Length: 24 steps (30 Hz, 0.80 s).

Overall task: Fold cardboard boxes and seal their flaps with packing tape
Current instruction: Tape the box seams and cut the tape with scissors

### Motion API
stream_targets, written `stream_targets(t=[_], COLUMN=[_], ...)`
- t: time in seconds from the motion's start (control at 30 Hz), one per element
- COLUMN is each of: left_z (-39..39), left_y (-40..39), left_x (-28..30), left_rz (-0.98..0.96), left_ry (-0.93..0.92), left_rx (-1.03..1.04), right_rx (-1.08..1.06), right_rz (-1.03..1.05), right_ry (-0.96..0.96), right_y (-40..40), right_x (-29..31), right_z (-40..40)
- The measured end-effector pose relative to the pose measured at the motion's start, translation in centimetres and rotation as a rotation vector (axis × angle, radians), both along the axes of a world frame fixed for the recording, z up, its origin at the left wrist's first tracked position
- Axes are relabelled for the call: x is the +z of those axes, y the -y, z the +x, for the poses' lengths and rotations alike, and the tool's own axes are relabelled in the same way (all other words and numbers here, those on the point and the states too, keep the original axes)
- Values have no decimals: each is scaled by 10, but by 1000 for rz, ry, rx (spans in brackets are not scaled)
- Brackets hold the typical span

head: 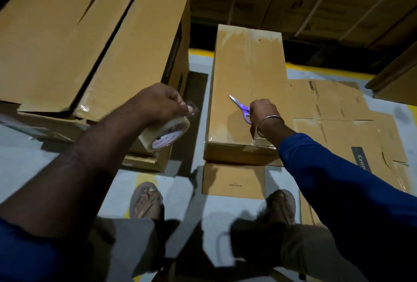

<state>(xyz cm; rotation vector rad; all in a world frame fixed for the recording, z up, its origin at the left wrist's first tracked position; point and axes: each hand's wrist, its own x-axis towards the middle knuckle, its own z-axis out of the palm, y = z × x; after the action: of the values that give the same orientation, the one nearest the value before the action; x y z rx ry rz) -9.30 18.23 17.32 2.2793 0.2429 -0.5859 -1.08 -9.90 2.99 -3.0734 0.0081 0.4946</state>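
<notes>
A closed cardboard box [246, 74] stands on the floor in front of me, with clear tape along its top seam and over the near edge. My right hand [264, 112] grips purple-handled scissors [242, 108] just above the box top, blades shut and pointing far-left. My left hand [162, 101] holds a roll of clear packing tape [167, 132] to the left of the box, pinching the loose tape end between thumb and fingers.
Large assembled boxes [90, 40] are piled at the left. Flattened cardboard sheets [338, 119] lie on the floor to the right, one [232, 180] under the box's near end. Stacked cartons line the back wall. My feet stand on grey floor below.
</notes>
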Motion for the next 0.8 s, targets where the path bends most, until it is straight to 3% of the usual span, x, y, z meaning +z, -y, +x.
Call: stream_targets(t=[0.1, 0.17, 0.23, 0.57, 0.8], left_z=[1, 1, 1, 0, 3], left_y=[4, 7, 9, 9, 10], left_x=[2, 3, 4, 2, 2], left_rz=[-7, -10, -11, 9, 8], left_ry=[2, 13, 26, 52, 57], left_rx=[-15, -16, -17, -61, -114], right_rx=[217, 396, 496, 446, 482], right_rz=[73, 218, 238, 51, 170], right_ry=[236, 201, 94, 128, 175], right_y=[-21, -42, -63, -96, -75], right_x=[-4, -12, -23, -57, -47], right_z=[-23, -43, -60, -88, -100])
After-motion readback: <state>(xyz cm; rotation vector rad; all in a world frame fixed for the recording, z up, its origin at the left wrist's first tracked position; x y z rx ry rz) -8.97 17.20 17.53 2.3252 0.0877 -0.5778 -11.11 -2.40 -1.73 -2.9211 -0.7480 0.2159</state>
